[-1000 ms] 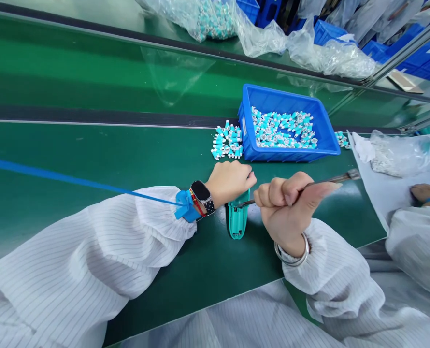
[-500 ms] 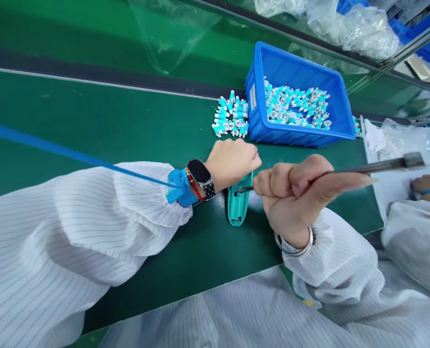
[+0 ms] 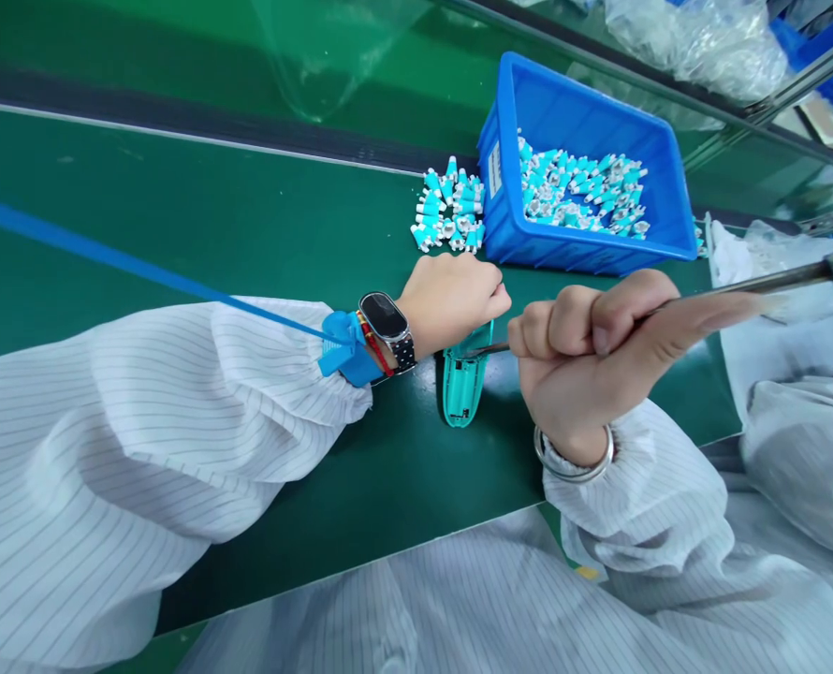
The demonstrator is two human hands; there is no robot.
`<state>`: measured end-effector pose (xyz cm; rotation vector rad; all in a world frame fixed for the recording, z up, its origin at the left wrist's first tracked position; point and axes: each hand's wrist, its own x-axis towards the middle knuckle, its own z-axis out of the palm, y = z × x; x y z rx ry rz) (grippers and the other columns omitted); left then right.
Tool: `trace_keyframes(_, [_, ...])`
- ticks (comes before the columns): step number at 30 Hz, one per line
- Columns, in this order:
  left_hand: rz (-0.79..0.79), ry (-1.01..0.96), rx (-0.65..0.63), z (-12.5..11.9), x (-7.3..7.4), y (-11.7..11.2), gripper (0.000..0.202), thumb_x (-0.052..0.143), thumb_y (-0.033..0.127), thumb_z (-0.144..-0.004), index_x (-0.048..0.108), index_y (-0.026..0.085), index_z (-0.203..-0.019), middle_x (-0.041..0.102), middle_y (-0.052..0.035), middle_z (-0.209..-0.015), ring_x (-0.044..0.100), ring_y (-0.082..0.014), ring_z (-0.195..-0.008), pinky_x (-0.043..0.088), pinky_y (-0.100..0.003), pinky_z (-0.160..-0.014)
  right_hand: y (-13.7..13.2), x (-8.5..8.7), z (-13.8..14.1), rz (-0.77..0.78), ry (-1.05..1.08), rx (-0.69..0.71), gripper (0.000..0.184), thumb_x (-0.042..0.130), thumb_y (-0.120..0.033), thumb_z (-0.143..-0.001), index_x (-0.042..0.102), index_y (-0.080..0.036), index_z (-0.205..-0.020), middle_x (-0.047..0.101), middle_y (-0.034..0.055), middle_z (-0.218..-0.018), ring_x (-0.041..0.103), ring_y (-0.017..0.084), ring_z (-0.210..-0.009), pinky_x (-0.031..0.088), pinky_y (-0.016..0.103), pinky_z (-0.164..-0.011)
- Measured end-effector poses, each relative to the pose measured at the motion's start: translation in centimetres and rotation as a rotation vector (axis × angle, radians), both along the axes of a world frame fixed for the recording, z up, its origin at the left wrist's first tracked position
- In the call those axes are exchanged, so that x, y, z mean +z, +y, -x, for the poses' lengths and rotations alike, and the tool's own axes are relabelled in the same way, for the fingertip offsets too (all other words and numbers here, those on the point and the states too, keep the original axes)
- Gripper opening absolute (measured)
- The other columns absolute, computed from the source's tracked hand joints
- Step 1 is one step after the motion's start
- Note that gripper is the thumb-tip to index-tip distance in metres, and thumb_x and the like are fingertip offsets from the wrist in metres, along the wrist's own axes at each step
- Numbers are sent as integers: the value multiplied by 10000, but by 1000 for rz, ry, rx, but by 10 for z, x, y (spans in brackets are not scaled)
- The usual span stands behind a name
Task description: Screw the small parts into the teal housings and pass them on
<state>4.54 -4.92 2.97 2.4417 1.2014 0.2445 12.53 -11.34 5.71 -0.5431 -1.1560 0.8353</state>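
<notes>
Pinching a thin metal tool (image 3: 739,288) in the right hand (image 3: 585,365), thumb mashed on the shaft, far end cut off by the frame. Its tip meets a teal plastic casing (image 3: 464,388), with the left hand (image 3: 451,304) curled just above, can't tell if it's gripping. Past the casing: a blue crate (image 3: 585,122) and loose teal-and-white parts (image 3: 445,213).
</notes>
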Motion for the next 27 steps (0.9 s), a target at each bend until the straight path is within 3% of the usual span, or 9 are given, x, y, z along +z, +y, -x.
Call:
trace_keyframes(8, [9, 14, 1, 0, -2, 0, 373, 318, 336, -877, 632, 140, -829, 641, -125, -858, 607, -250, -850, 388, -328, -705, -4, 8, 2, 110, -81, -56, 553, 321, -611, -895, 216, -179, -566, 61, -70, -463, 100, 30, -322, 188, 173, -310])
trace_keyframes(12, [-3, 11, -6, 0, -2, 0, 375, 322, 335, -872, 630, 130, -811, 644, -140, -836, 623, -285, -844, 416, -359, -690, -3, 7, 2, 42, -93, -60, 571, 309, -663, -864, 220, -182, -569, 56, -76, -454, 77, 25, -308, 162, 169, -290])
trace_keyframes(15, [-22, 16, -4, 0, -2, -1, 372, 319, 326, -858, 626, 131, -778, 636, -134, -768, 636, -316, -818, 431, -371, -650, -3, 6, 4, 81, -112, -54, 558, 304, -652, -869, 225, -187, -570, 67, -75, -456, 90, 31, -310, 168, 178, -296])
trace_keyframes(19, [-11, 32, 0, -1, -2, 0, 356, 323, 314, -840, 625, 139, -770, 625, -127, -724, 642, -331, -808, 439, -378, -640, -2, 2, 5, -31, -133, -22, 544, 310, -633, -882, 231, -191, -574, 63, -79, -451, 75, 29, -298, 157, 175, -281])
trace_keyframes(24, [-37, 25, -14, -1, -3, 1, 327, 344, 298, -825, 627, 141, -776, 626, -129, -731, 641, -346, -817, 427, -371, -622, -3, -1, 7, -72, -103, -67, 490, 309, -502, -946, 227, -181, -585, 82, -62, -488, 115, 30, -308, 161, 150, -298])
trace_keyframes(27, [-69, -21, -26, 1, -4, 0, 327, 339, 278, -817, 628, 132, -766, 633, -141, -745, 639, -333, -782, 398, -354, -596, -9, 3, 11, 8, -115, -70, 543, 363, -535, -919, 209, -171, -546, 94, -63, -473, 129, 31, -324, 164, 181, -323])
